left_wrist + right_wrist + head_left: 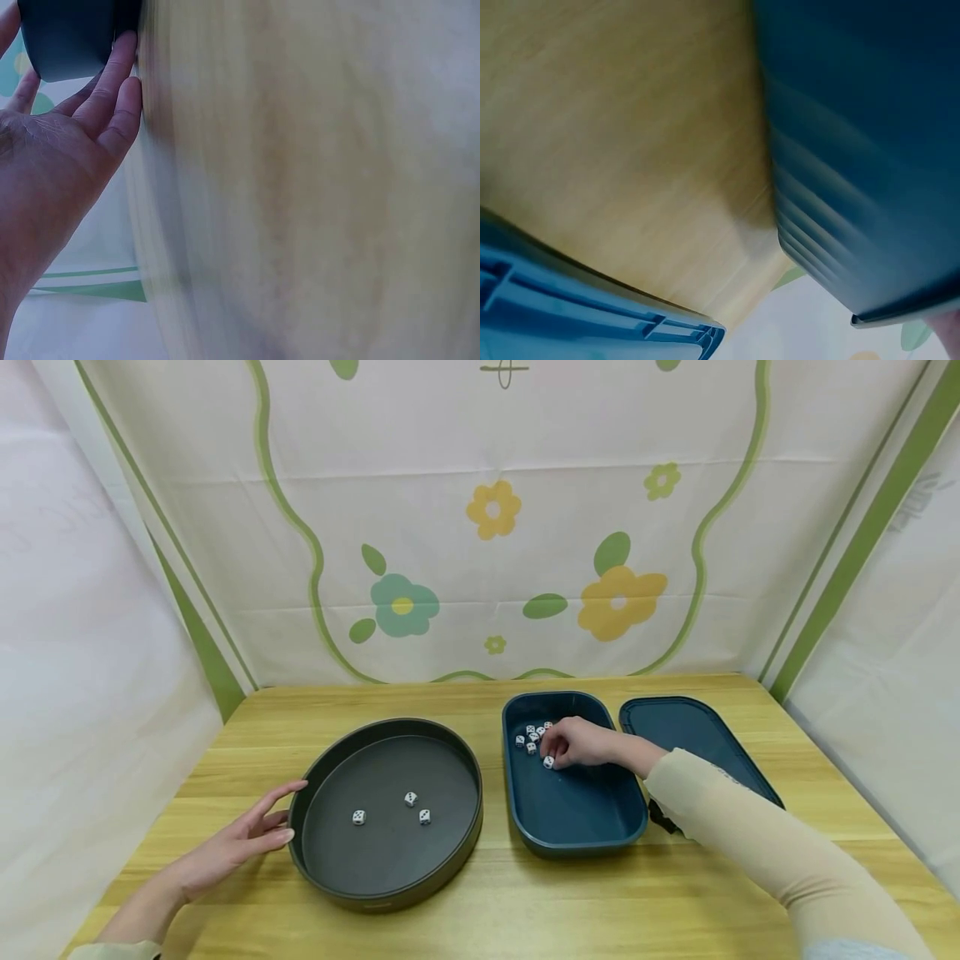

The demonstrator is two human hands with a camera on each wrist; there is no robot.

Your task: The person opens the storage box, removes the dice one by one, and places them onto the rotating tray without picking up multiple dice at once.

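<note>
My left hand (240, 845) touches the left side of a round dark tray (386, 893), thumb and fingers extended along its wall. Three white dice with dark pips lie inside that tray, one die (359, 817) apart to the left. Over the blue rectangular box (577, 822), my right hand (581, 742) reaches down with curled fingers and pinches a white die (549, 762) at the fingertips. Several more dice (532, 737) cluster in the box's far left part, some partly hidden by the hand. The right wrist view shows mostly the box's outer wall (840, 172), not the fingers.
A blue lid (693, 735) lies right of the box, partly beneath the right forearm. Something small and black (662, 818) sits between the box and the sleeve. Everything stands on a wooden table (495, 910), with printed flowered cloth (420, 485) behind it.
</note>
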